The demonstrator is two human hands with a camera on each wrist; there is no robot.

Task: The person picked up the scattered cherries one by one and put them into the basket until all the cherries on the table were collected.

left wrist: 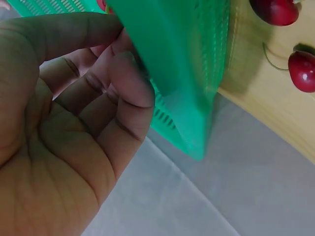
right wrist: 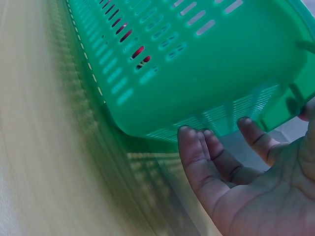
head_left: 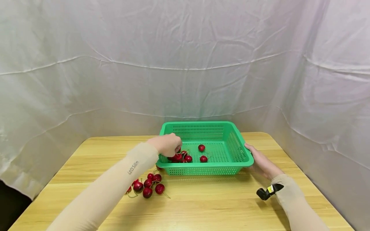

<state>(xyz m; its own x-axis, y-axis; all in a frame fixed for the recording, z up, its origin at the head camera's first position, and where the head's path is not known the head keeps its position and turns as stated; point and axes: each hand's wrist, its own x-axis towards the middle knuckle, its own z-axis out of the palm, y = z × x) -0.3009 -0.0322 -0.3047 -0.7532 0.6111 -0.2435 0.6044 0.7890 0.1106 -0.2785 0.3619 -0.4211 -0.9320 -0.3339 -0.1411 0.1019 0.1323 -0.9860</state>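
A green slotted plastic basket (head_left: 202,165) stands at the back of the table, holding several dark red cherries, mostly bunched at its left end; one cherry (head_left: 203,158) lies farther right. My left hand (head_left: 166,145) reaches over the left rim, fingers bent, just above the bunch. In the left wrist view the basket's rim (left wrist: 162,64) covers the fingertips, so I cannot tell if they pinch a cherry. My right hand (head_left: 260,163) holds the basket's right end, thumb at the rim and fingers (right wrist: 197,160) bent against the wall from below.
Several stemmed cherries (head_left: 147,192) lie on the wooden table (head_left: 208,205) in front of the basket's left corner, partly behind my left sleeve (head_left: 115,179). A pale cloth (head_left: 185,86) hangs behind and at both sides. A small black device (head_left: 268,192) is strapped on my right wrist.
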